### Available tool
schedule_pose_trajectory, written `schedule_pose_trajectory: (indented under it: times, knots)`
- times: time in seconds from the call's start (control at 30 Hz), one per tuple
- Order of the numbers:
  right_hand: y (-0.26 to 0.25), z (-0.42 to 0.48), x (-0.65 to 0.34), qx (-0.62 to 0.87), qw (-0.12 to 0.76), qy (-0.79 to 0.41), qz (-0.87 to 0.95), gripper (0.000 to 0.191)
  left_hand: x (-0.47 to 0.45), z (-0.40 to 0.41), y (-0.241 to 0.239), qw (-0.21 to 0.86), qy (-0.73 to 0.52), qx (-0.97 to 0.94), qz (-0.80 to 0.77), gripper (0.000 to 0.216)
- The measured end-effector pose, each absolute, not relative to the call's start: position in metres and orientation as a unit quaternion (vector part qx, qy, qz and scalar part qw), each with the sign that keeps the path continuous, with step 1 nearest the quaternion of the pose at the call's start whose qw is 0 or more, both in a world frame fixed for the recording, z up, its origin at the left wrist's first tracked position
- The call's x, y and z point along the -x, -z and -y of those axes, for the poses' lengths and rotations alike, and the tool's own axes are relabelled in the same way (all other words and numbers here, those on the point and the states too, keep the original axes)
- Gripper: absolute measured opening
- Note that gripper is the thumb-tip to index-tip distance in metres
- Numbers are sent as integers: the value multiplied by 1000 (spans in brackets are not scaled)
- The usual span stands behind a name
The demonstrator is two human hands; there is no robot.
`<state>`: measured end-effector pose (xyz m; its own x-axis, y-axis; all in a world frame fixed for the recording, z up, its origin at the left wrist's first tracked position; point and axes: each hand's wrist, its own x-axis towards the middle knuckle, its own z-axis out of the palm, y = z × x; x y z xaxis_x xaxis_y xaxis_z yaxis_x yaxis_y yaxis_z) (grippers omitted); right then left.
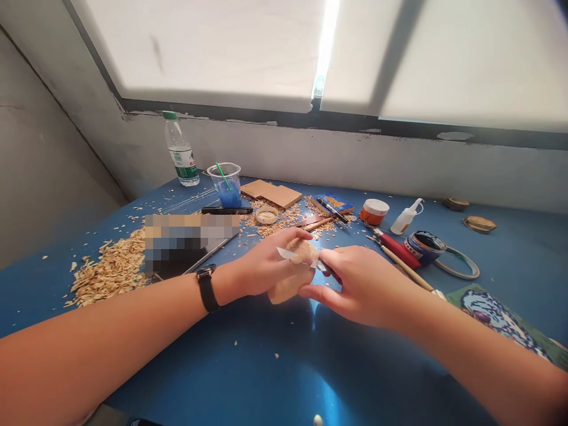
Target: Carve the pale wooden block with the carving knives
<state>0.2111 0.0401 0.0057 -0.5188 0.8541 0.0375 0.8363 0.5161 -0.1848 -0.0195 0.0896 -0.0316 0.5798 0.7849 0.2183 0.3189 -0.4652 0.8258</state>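
My left hand (257, 260), with a black watch (207, 287) on its wrist, is closed around a pale wood block (286, 288) above the blue table (248, 367). My right hand (359, 281) grips a knife (323, 267) whose handle is mostly covered by the fingers. From it a light blade points left across the top of the block, close to the left thumb. The right thumb rests against or just beside the block's lower right side; I cannot tell which.
Wood shavings (113, 266) heap at left beside a pixelated tablet-like object (217, 245). Behind stand a bottle (181, 151) and a plastic cup (228, 192). At right are an orange jar (373, 213), a white squeeze bottle (406, 219), a tape roll (461, 263) and a painted board (501, 319).
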Motion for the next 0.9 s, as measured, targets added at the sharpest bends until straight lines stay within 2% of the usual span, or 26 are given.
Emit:
schedule_pose_trajectory:
  times: [0.13, 0.27, 0.57, 0.77, 0.9]
  knots:
    - [-3, -40, -210, 483, 68, -78, 870, 52, 18, -87, 31, 357, -296, -814, -351, 70]
    - [-3, -37, -209, 488, 60, -62, 868, 52, 18, -87, 33, 344, -314, -818, -337, 68]
    - [-2, -38, -207, 501, 23, -22, 865, 56, 21, -86, 33, 357, -257, -827, -350, 49]
    - [4, -37, -208, 494, 49, -3, 868, 66, 21, -85, 32, 423, -273, -796, -336, 32]
    - [5, -39, -209, 474, 51, -20, 879, 64, 21, -83, 29, 428, -268, -797, -331, 30]
